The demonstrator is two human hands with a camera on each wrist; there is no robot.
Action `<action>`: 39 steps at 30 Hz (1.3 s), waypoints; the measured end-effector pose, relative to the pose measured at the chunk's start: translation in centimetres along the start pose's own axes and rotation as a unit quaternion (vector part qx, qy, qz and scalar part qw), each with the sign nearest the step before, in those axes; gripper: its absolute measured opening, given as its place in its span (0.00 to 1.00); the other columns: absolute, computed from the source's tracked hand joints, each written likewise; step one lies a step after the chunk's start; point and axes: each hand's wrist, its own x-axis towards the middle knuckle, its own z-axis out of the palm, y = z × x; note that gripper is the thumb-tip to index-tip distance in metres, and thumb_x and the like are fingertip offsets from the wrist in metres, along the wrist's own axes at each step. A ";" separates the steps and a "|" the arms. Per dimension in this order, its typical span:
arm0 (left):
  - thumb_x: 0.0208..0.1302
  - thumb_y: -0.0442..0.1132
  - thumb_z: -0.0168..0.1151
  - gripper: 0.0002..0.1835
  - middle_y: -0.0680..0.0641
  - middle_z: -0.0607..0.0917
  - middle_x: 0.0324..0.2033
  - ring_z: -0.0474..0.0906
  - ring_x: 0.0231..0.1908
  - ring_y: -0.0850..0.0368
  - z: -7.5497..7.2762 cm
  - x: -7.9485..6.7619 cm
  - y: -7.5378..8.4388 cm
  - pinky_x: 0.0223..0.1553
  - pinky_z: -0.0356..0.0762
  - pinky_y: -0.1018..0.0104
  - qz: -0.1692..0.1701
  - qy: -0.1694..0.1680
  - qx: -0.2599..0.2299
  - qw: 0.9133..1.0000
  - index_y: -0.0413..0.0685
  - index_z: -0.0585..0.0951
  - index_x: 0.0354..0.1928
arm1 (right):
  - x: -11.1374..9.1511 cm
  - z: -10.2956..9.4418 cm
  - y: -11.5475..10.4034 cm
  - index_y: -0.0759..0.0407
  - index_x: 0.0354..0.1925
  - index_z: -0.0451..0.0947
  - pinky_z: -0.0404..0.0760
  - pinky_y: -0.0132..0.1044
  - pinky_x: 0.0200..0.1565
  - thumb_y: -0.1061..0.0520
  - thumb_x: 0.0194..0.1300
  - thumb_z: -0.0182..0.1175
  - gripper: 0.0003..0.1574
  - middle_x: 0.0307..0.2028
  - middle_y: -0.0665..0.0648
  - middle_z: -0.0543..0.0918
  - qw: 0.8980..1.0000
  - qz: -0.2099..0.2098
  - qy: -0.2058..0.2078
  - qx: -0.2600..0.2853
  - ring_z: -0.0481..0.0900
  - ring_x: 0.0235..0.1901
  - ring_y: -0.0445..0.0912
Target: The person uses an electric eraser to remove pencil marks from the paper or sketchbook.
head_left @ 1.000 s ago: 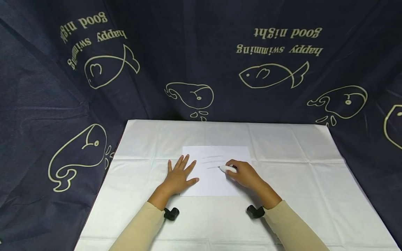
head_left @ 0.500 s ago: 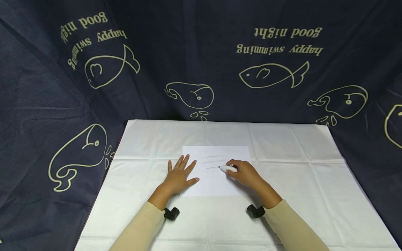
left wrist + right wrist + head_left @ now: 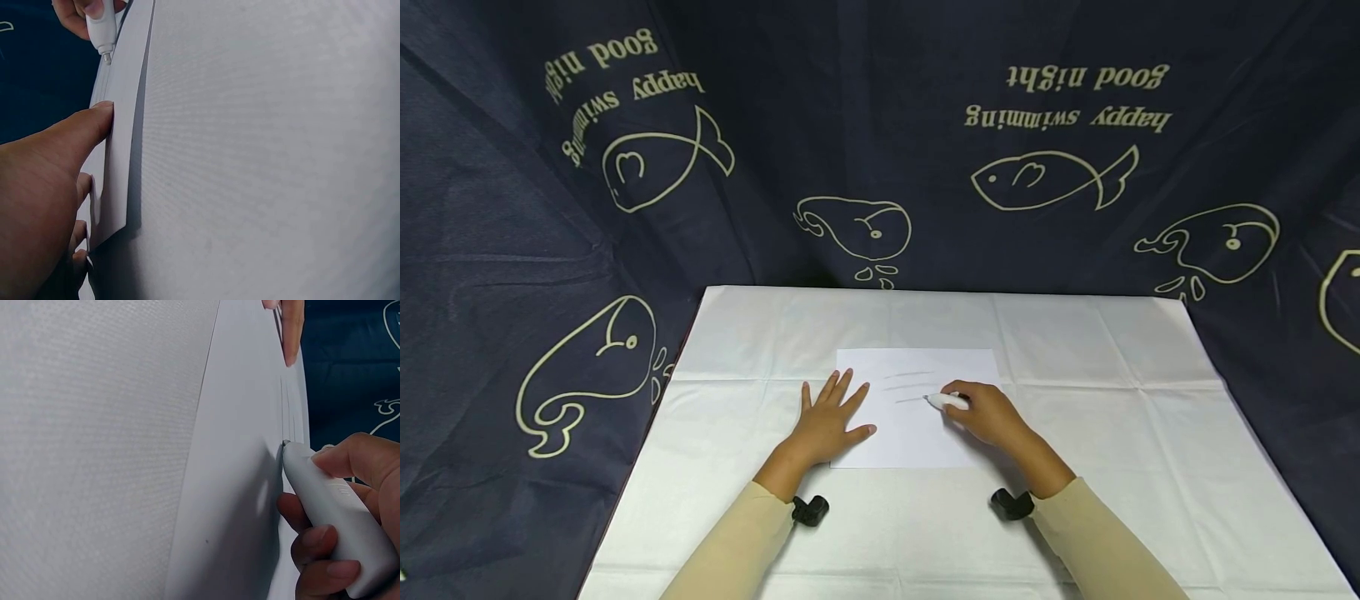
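Note:
A white sheet of paper (image 3: 910, 442) lies on the cloth, bearing a few thin grey lines (image 3: 908, 387). My left hand (image 3: 824, 428) rests on its left side with the fingers spread; the left wrist view shows the thumb (image 3: 94, 122) on the sheet. On the right, my right hand (image 3: 988, 415) holds a thick white pen-shaped tool (image 3: 334, 506) with a narrow metal tip. Thumb and fingers wrap round its body in the right wrist view. That tip touches the paper at the right end of the lowest line. What kind of tool it is cannot be told.
A white cloth (image 3: 1112, 467) with fold creases covers the table. Behind it hangs a dark blue curtain (image 3: 925, 100) printed with fish, whales and upside-down words. Black wrist cameras (image 3: 810, 511) sit at both sleeve cuffs.
The tool's tip has shifted very slightly to the right along the lowest line. My left hand stays in place on the paper.

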 end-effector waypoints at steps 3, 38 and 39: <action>0.71 0.65 0.54 0.40 0.44 0.47 0.82 0.37 0.81 0.41 0.0 0.0 -0.1 0.72 0.28 0.23 0.000 0.002 -0.002 1.000 0.59 0.59 0.79 | 0.0 0.0 0.0 0.51 0.50 0.85 0.71 0.37 0.35 0.53 0.65 0.68 0.15 0.30 0.51 0.83 1.000 -0.002 0.006 0.001 0.69 0.27 0.43; 0.71 0.66 0.54 0.41 0.44 0.46 0.82 0.37 0.81 0.41 0.2 0.1 -0.2 0.71 0.28 0.23 0.001 0.001 -0.002 1.000 0.60 0.58 0.80 | 0.1 -0.1 -0.1 0.52 0.51 0.86 0.73 0.38 0.37 0.53 0.64 0.68 0.16 0.39 0.55 0.88 1.000 0.007 0.015 -0.004 0.72 0.30 0.44; 0.71 0.66 0.53 0.41 0.44 0.46 0.82 0.37 0.81 0.41 0.2 0.1 -0.3 0.71 0.28 0.23 0.000 0.000 -0.002 1.000 0.60 0.58 0.80 | 0.0 -0.1 -0.1 0.52 0.51 0.86 0.73 0.38 0.37 0.53 0.64 0.68 0.16 0.40 0.56 0.88 1.000 0.008 0.014 -0.003 0.73 0.31 0.44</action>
